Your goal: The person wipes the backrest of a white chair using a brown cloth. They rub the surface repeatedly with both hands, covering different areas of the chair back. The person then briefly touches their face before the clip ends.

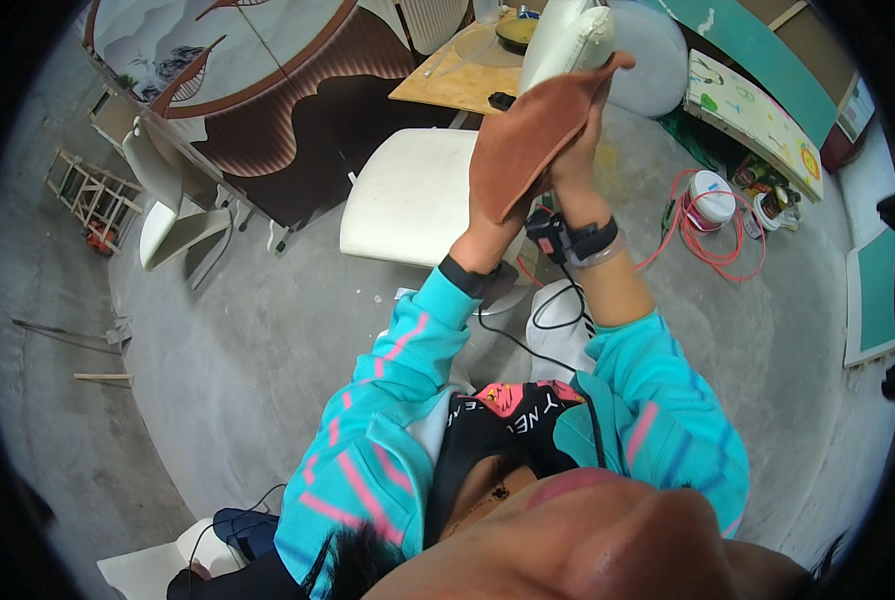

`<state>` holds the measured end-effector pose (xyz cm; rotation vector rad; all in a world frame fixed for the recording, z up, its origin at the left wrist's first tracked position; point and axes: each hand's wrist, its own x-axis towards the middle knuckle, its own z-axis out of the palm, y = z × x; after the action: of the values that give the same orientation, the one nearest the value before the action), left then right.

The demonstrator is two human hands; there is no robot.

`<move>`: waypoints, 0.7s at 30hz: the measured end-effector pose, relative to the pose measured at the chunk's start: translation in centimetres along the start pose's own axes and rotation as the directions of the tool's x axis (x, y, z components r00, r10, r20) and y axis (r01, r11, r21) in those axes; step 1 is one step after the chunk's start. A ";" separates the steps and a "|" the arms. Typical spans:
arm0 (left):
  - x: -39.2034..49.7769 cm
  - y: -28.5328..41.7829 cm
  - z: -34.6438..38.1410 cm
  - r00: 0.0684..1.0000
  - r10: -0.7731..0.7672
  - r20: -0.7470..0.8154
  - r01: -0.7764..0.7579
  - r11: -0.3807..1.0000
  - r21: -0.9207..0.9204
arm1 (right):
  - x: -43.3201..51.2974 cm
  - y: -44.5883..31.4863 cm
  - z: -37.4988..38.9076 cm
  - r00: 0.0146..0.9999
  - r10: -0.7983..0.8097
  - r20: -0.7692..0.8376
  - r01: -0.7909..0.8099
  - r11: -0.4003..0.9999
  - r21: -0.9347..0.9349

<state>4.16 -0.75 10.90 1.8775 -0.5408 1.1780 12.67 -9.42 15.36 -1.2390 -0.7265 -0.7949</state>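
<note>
A piece of reddish-brown suede-like material is held up in front of me between both hands, over the white chair. My left hand is beneath its lower left end; the material hides most of the fingers. My right hand grips its right edge, with a narrow tip of the material sticking out at the top. Behind that tip stands a white padded chair back. Each wrist wears a dark band, and black cables hang from them.
The white chair seat is close ahead. Beyond it, a wooden table bears a pan. A red hose lies coiled around white buckets on the right. Another white chair stands left, beside a large decorated panel.
</note>
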 end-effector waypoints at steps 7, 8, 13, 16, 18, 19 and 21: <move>3.6 -0.1 1.0 0.992 0.121 -0.040 -0.115 0.985 0.128 | 2.5 1.2 -1.9 0.992 -0.018 0.125 0.006 0.995 0.098; 3.1 -0.2 1.0 0.993 0.110 -0.049 -0.100 0.979 0.178 | 1.4 2.0 -1.0 0.993 0.090 0.076 -0.106 0.965 0.241; 0.1 -0.4 0.7 0.968 -0.247 0.034 0.246 0.969 0.031 | -3.1 3.6 0.0 0.996 0.068 0.060 -0.070 0.997 0.035; 0.0 -0.8 0.3 0.982 -0.179 0.062 0.178 0.984 0.015 | -1.7 2.6 -0.3 0.999 0.027 0.036 -0.033 0.985 0.170; 0.6 -1.0 0.2 0.995 -0.046 0.090 0.048 0.999 -0.022 | 0.5 1.6 -0.7 1.000 0.003 0.015 -0.007 0.977 0.211; 0.9 -1.0 0.3 0.993 -0.075 0.094 0.081 0.995 -0.065 | 1.1 1.2 -0.8 1.000 -0.009 0.010 0.007 0.978 0.211; 1.4 -0.8 0.7 0.987 -0.148 0.069 0.158 0.971 -0.180 | 1.8 0.6 -1.1 0.998 -0.055 0.034 0.048 0.980 0.191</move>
<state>5.72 -0.76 11.65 1.7623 -0.5081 0.9445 14.19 -10.62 16.30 -1.0693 -0.8490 -0.7275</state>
